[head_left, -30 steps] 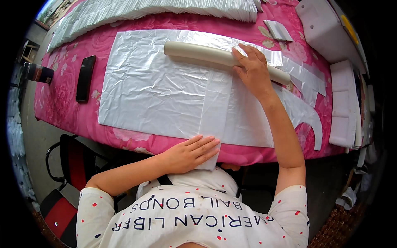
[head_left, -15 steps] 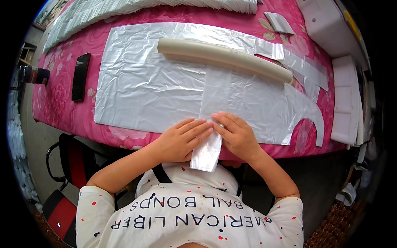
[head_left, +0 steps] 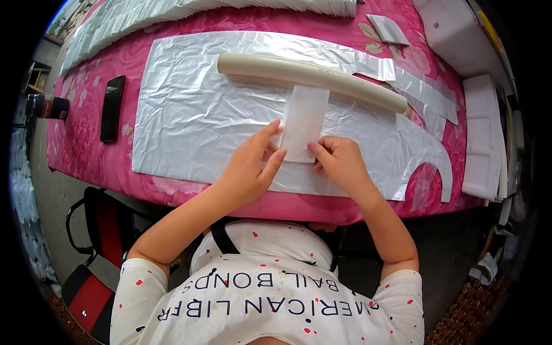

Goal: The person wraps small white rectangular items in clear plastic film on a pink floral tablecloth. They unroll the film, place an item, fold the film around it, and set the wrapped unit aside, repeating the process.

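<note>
A folded strip of whitish plastic film (head_left: 305,122) lies on a large silvery plastic sheet (head_left: 184,109), its far end just short of a long beige tube (head_left: 322,77). My right hand (head_left: 342,164) pinches the strip's near right corner between thumb and fingers. At the strip's left edge is my left hand (head_left: 253,158), thumb and fingers apart, with the fingertips close to the film. Whether those fingertips touch it I cannot tell.
A pink flowered cloth (head_left: 75,138) covers the table. On it lie a black phone (head_left: 112,108), a dark jar (head_left: 49,107), a long stack of white folded pieces (head_left: 172,14) at the back, and film strips (head_left: 425,100). White foam boxes (head_left: 482,138) stand right; chairs (head_left: 106,221) are lower left.
The film strip's near end, which hung over the table edge under both flat hands, is now folded up onto the sheet. Both hands have moved away from my body and apart.
</note>
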